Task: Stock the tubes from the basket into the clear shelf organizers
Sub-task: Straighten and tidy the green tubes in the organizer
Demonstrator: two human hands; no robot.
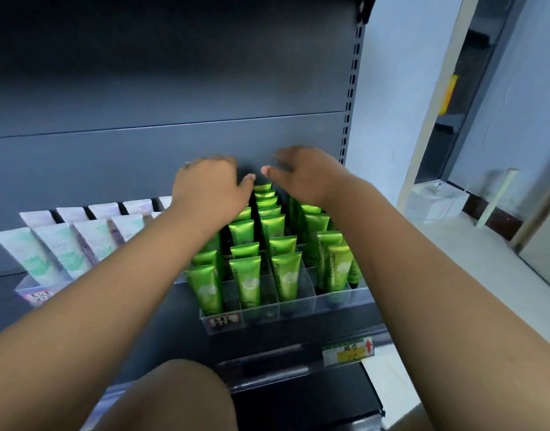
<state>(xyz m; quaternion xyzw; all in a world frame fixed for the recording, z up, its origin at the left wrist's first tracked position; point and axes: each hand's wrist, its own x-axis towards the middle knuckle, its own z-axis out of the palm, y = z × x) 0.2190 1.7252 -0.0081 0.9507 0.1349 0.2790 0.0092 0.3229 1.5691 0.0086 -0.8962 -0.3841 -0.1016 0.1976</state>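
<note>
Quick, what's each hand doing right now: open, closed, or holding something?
Left hand: palm down over the rear shiny green plastic tubes; fingertips hidden, cannot tell.
Right hand: likewise above them, thumb free, fingertips hidden, cannot tell.

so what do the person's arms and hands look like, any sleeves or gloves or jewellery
Both are bare. The left hand and right hand have no gloves, and the left forearm and right forearm show no sleeves, watch or bracelet as far back as the picture reaches. The fingers are too blurred to rule out a ring.
</note>
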